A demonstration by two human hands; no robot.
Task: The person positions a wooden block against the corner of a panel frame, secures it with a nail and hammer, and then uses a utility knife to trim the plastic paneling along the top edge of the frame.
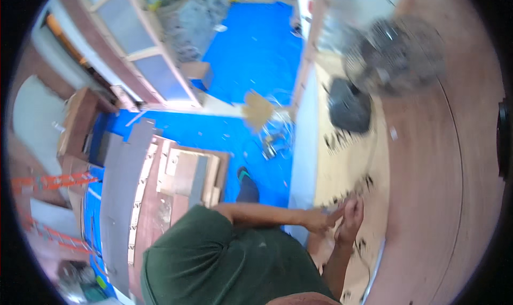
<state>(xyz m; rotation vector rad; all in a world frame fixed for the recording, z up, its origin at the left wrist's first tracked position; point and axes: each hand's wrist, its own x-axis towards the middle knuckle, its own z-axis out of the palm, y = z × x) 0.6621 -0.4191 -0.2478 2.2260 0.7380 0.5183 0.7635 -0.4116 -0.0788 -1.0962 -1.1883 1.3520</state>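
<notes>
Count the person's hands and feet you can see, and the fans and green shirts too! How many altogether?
Hands: 2, the left hand and the right hand
Feet: 1, the foot on the blue floor sheet
Fans: 1, the fan
Green shirts: 1, the green shirt
Total: 5

This looks like an indoor renovation site: a blue protective sheet (254, 54) covers the floor, dotted with scraps. Toward the sheet's left side are stacked boards (181, 171), a wood-framed partition (147, 56) and, farther out, an orange ladder (56, 181); a corded tool (271, 148) lies on it
</notes>
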